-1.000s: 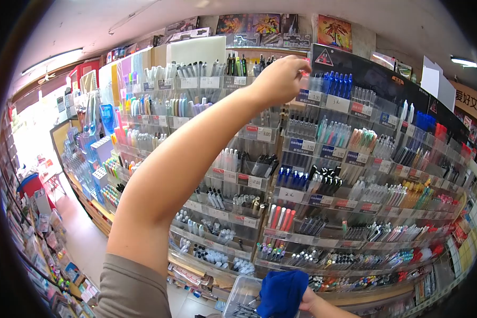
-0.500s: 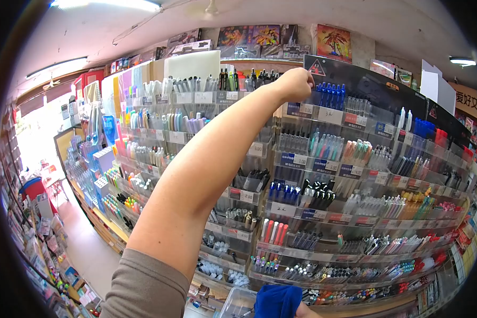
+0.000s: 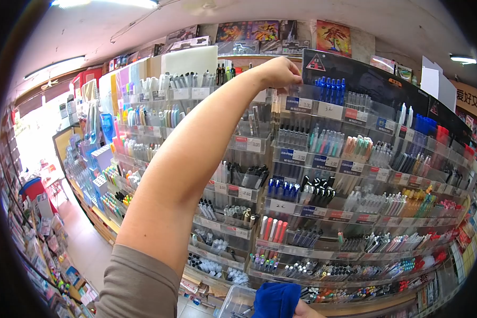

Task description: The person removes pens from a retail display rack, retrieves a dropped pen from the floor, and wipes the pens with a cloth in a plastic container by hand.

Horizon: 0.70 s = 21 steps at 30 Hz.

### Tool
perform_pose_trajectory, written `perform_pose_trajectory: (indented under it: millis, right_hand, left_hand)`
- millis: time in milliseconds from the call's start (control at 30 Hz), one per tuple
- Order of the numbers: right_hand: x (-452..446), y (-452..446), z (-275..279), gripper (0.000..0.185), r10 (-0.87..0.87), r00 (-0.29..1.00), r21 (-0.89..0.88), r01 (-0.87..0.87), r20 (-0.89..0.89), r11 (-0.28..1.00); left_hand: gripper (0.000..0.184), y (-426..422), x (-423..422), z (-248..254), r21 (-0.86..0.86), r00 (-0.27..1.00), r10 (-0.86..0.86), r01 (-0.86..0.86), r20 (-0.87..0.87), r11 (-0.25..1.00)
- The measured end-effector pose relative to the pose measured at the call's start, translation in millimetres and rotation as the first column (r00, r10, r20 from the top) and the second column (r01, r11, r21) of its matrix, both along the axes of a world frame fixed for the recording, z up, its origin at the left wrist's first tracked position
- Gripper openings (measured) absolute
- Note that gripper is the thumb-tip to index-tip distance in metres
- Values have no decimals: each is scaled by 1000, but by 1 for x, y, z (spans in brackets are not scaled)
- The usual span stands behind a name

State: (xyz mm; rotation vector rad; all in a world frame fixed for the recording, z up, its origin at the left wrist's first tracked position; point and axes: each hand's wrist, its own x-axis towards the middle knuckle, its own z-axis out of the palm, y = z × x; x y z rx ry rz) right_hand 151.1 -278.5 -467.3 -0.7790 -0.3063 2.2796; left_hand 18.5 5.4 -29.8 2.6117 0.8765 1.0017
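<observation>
My left arm stretches up across the view, and my left hand (image 3: 280,73) is at the top tier of a clear pen rack (image 3: 283,208). Its fingers bend down at the tray just left of a group of blue pens (image 3: 331,91); whatever is between the fingertips is hidden. At the bottom edge, my right hand (image 3: 306,311) grips a bunched blue cloth (image 3: 277,300), only part of the hand showing. Beside the cloth is a clear plastic box (image 3: 232,303) with small items inside, partly cut off by the frame.
Tiers of pens and markers with price tags fill the rack. A black header board (image 3: 365,74) rises behind its right part. Boxed toys (image 3: 249,34) stand on a high shelf. An aisle floor (image 3: 82,225) runs at left, beside shelves of packaged goods (image 3: 42,254).
My left hand has moved left along the top tier, away from the blue pens, its fingers now lower at the tray. The right hand and the blue cloth have barely moved.
</observation>
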Motion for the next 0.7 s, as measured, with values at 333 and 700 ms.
perform_pose_trajectory:
  millis: [333, 700]
  right_hand:
    - [1, -3, -1, 59, -1, 1000, 4, 1, -19, 1000]
    - [-2, -3, 0, 62, 4, 999, 20, -3, -50, 1000]
  left_hand:
    - [19, 0, -12, 9, -226, 991, -101, 80, -83, 971]
    - [13, 2, -12, 14, 74, 999, 11, -14, 50, 997]
